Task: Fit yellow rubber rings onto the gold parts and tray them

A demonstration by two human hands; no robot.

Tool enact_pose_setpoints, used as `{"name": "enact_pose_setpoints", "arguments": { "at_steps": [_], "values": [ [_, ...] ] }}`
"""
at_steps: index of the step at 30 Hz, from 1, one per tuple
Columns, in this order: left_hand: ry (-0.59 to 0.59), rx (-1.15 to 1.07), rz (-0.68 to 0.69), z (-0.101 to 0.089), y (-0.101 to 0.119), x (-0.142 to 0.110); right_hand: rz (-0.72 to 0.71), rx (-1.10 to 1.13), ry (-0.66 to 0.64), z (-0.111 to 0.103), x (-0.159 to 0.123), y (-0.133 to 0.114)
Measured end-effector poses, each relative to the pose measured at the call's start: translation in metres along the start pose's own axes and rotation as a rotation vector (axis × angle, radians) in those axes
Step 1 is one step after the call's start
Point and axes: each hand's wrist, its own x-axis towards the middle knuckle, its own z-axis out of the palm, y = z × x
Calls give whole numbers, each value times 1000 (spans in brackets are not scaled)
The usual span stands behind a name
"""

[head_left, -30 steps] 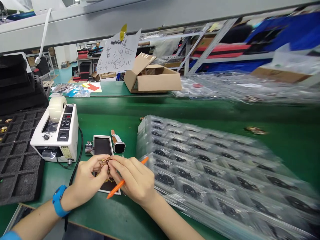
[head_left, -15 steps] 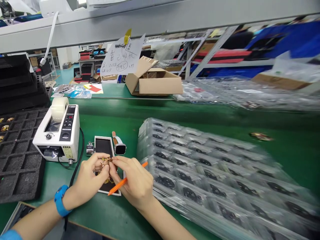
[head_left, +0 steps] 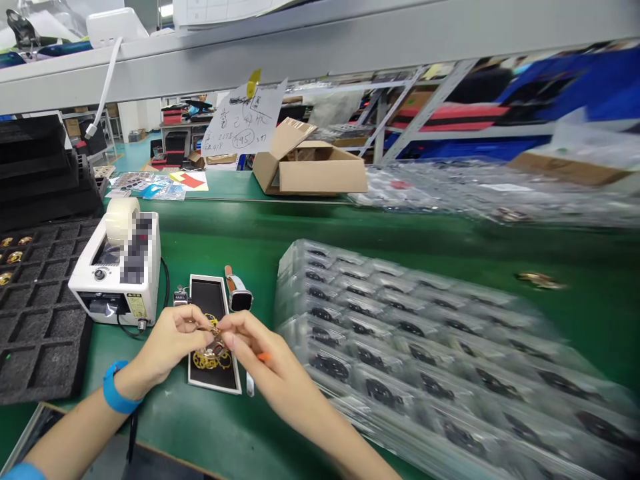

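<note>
My left hand [head_left: 173,341] and my right hand [head_left: 265,363] meet over a small black pad with a white rim [head_left: 212,331]. Both pinch one small gold-coloured metal part [head_left: 213,331] between their fingertips. More gold parts [head_left: 213,359] lie on the pad under the hands. An orange pen [head_left: 264,357] is tucked in my right hand, mostly hidden by the fingers. My left wrist wears a blue band.
A white tape dispenser [head_left: 117,270] stands left of the pad, with a black foam tray [head_left: 37,313] holding gold parts beyond it. A small counter [head_left: 179,295] and a small dark tool [head_left: 239,293] lie behind the pad. Stacked clear blister trays [head_left: 425,340] fill the right. An open cardboard box [head_left: 310,167] sits at the back.
My hands have lifted a little off the pad, uncovering the gold parts on it. The orange pen has slid into my right hand and now shows much less.
</note>
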Motion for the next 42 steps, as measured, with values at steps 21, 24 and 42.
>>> {"name": "enact_pose_setpoints", "arguments": {
  "at_steps": [21,24,42],
  "values": [
    [-28,48,-93,2,1,1,34,-107,-92,8,-4,4],
    [-25,6,-103,1,2,2,58,-83,-92,6,-3,6],
    [-39,22,-5,1,-3,3,208,213,12,16,1,7]
  ]
}}
